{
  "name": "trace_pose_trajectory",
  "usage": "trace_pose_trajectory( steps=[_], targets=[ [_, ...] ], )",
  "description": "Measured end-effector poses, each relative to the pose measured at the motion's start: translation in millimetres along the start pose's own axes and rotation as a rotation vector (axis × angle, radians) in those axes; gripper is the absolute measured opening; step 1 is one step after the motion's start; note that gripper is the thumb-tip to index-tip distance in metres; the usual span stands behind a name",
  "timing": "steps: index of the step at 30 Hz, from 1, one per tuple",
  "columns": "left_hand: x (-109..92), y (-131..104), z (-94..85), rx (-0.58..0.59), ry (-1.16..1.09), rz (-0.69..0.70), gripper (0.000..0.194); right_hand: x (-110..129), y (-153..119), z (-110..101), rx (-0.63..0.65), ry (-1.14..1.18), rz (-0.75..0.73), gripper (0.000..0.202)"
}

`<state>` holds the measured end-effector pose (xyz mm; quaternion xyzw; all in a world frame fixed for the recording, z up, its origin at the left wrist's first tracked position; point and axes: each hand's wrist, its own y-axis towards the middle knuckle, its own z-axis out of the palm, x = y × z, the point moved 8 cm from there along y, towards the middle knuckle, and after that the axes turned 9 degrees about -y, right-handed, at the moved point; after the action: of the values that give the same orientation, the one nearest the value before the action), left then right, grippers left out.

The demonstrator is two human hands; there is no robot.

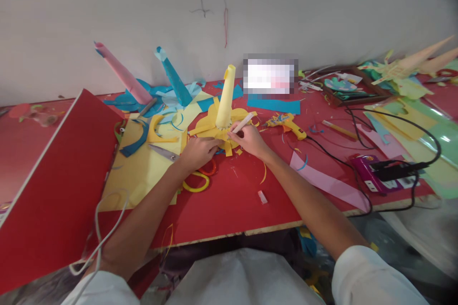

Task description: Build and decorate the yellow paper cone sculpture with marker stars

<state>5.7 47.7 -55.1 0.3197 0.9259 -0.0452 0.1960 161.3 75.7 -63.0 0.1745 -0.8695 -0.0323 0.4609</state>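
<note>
And here's the yellow cone [225, 100], upright on its lobed base [208, 120] on the red table [229, 209]; the right hand [249, 140] pinches a pale stick [244, 122] beside it, the left hand [199, 151] bends its fingers at the base (pinching or pressing, can't tell), glue gun [289, 124] lying right.

Red worktop [232, 214]: pink paper cone [123, 74] leaning left, near a blue paper cone [176, 82]; yellow glue gun [294, 127], black cord [328, 153] running toward a purple power box [361, 166]; brown tray [352, 101] holding scraps [338, 85].
</note>
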Motion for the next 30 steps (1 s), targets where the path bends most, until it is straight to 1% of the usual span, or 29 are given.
trace_pose_trajectory(
  steps=[4,12,18,22,25,30],
  targets=[
    [0.9,1.0,0.2,0.007,-0.009,-0.007,0.040,0.4,1.0,0.3,-0.006,-0.037,-0.013,0.042],
    [1.0,1.3,-1.7,-0.013,-0.011,-0.022,0.040,-3.6,0.8,5.7,0.031,-0.019,-0.011,0.039],
    [2.0,1.3,-2.7,-0.019,-0.034,-0.035,0.040,4.5,-1.6,3.8,0.049,-0.013,-0.039,0.039],
    [2.1,1.3,-2.8,-0.036,-0.043,-0.017,0.041,3.8,-2.4,4.6,0.066,0.026,-0.027,0.042],
    [1.9,1.3,-2.4,-0.038,-0.038,-0.015,0.041,2.8,-2.3,4.6,0.055,0.030,-0.023,0.043],
    [1.1,1.2,-2.0,-0.024,-0.004,-0.025,0.041,4.1,-1.7,4.0,0.035,-0.029,-0.033,0.039]
  ],
)
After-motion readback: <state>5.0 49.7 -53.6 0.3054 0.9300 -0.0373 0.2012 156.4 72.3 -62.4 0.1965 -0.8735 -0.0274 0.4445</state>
